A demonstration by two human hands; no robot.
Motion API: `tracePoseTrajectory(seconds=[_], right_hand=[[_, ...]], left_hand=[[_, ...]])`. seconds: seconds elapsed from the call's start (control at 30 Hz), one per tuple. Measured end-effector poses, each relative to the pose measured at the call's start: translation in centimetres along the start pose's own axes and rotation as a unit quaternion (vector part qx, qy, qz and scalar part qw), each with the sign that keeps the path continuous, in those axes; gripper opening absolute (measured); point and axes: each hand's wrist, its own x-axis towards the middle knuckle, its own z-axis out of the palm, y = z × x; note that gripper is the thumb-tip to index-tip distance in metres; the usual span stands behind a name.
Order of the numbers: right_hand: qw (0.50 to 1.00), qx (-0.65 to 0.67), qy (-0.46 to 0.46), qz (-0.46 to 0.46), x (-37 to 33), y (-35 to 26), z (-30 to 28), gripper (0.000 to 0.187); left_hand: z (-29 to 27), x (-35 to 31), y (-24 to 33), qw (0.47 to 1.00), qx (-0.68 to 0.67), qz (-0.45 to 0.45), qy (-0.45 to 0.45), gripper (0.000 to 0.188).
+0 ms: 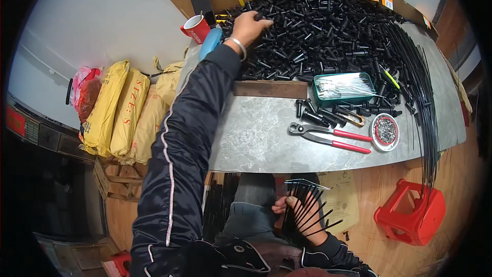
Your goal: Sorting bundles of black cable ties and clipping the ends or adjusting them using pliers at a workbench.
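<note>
My left hand (248,27) is stretched out to the left side of a big pile of small black plastic tube-shaped parts (312,25). Its thumb and fingers are closed around a dark piece, apparently one of these parts, mostly hidden by the fingers. Low over my lap, my right hand (297,208) grips a fanned bundle of thin black rods (310,214). A slim silvery wire (310,182) lies across the upper end of that bundle. Between pile and table edge stands a green box of silvery wires (344,87).
Red-handled pincers (333,137) lie by a round dish of small metal bits (385,131). A red mug (197,28) and blue object (210,44) stand beside my left wrist. Long black rods (423,92) overhang the right edge above a red stool (410,213). Yellow sacks (110,110) stand left.
</note>
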Motion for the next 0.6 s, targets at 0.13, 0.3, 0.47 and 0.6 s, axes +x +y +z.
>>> tracePoseTrajectory(seconds=[0.13,0.3,0.47,0.6], right_hand=[[1.000,0.010,0.001,0.003,0.3,0.2,-0.3,0.016],[1.000,-0.001,0.017,0.011,-0.3,0.1,0.2,0.017],[1.000,0.027,-0.003,-0.008,-0.6,0.6,-0.5,0.018],[0.999,0.027,-0.006,0.017,-0.8,1.3,-0.7,0.028]], left_hand=[[1.9,0.7,2.3,0.991,0.134,-0.019,-0.010,0.049],[0.2,-0.1,3.3,0.995,0.096,-0.027,-0.007,0.065],[-3.5,-7.3,8.3,0.917,-0.355,-0.108,-0.144,0.028],[-5.8,-19.6,12.4,0.840,-0.424,-0.084,-0.328,0.030]])
